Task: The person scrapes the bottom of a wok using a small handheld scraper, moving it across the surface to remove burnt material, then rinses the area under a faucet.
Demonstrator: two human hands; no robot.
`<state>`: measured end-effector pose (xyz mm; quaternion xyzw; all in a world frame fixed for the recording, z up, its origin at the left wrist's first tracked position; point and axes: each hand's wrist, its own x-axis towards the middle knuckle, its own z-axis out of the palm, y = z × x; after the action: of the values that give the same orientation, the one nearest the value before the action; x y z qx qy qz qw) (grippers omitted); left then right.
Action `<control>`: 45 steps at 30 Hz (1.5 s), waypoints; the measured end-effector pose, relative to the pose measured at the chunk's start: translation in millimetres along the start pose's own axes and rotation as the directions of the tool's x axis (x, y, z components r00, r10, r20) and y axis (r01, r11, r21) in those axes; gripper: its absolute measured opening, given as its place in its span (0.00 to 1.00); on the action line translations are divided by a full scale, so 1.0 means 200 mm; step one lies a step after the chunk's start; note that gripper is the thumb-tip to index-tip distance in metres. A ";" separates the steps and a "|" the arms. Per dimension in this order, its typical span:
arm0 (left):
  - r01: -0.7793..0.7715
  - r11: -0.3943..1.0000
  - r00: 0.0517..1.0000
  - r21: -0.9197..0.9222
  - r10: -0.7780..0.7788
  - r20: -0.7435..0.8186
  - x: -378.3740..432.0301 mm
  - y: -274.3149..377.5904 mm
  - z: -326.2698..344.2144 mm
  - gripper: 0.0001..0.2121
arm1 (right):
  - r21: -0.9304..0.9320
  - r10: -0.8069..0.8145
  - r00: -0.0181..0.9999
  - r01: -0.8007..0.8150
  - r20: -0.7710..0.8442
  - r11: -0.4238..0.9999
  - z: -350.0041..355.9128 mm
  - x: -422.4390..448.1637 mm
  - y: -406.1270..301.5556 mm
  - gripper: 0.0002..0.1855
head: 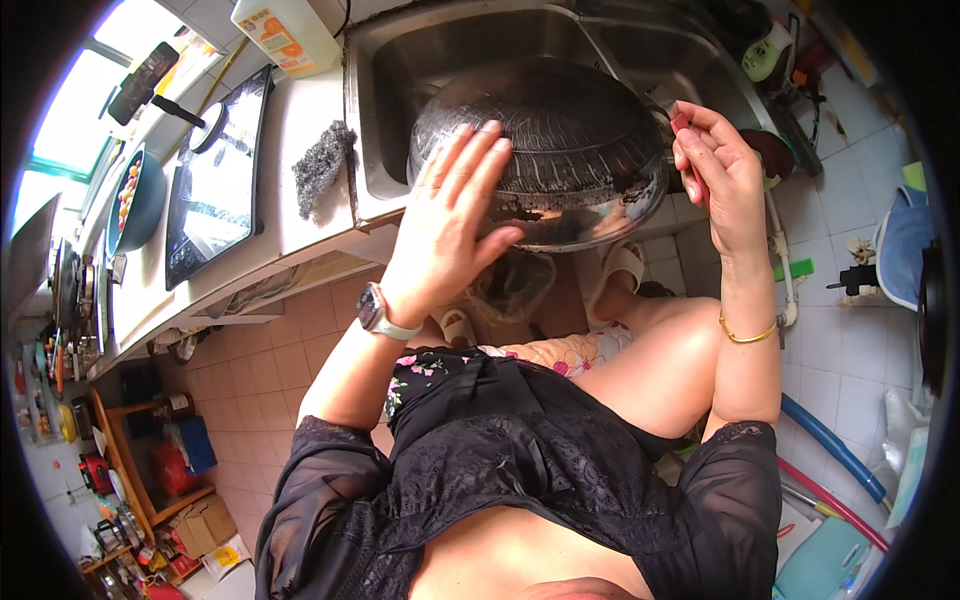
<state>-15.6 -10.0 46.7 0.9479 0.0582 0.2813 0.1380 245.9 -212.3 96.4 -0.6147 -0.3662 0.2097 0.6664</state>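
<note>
A large round metal pan point(555, 142) lies bottom up across the front edge of the sink. Its underside is blackened, with scratched streaks and a shinier, patchy band near the rim. My left hand point(457, 187) is spread flat over the pan's left side, palm down; whether it presses on the metal I cannot tell. Beside the pan's right edge, my right hand point(716, 161) pinches a small red-handled tool point(679, 124). A thin flat end points from it toward the sink, too small to name. The fingers hide part of the handle.
Behind the pan is a double-bowl steel sink point(390, 97). On the counter at left sit a steel-wool scourer point(322, 169), a plastic bottle point(289, 37), an induction cooktop point(221, 180) bearing a phone stand point(206, 127), and a dark bowl point(139, 202). A lined bin point(514, 285) stands below.
</note>
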 end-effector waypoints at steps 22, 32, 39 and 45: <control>-0.252 0.966 0.958 0.050 0.242 0.152 0.48 0.05 0.05 0.29 | 0.021 -0.034 0.999 0.034 0.008 0.999 0.09 0.03 -0.02 0.17; -0.325 0.944 0.922 0.057 0.303 0.241 0.25 0.10 -0.02 0.37 | 0.000 -0.030 1.000 0.030 -0.009 1.000 0.07 0.02 -0.02 0.17; -0.211 0.977 0.949 0.033 0.197 0.245 -0.08 -0.06 -0.09 0.41 | -0.018 -0.050 0.998 0.050 0.024 0.999 -0.01 0.01 0.01 0.17; -0.345 0.931 0.909 0.121 0.300 0.288 -0.26 -0.32 -0.13 0.38 | -0.017 -0.048 0.999 0.048 -0.015 0.999 -0.07 -0.01 0.02 0.17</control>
<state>-75.5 47.3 21.1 0.9816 -0.0949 0.1652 0.0147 256.3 -222.3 93.1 -0.6128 -0.3773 0.1857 0.6691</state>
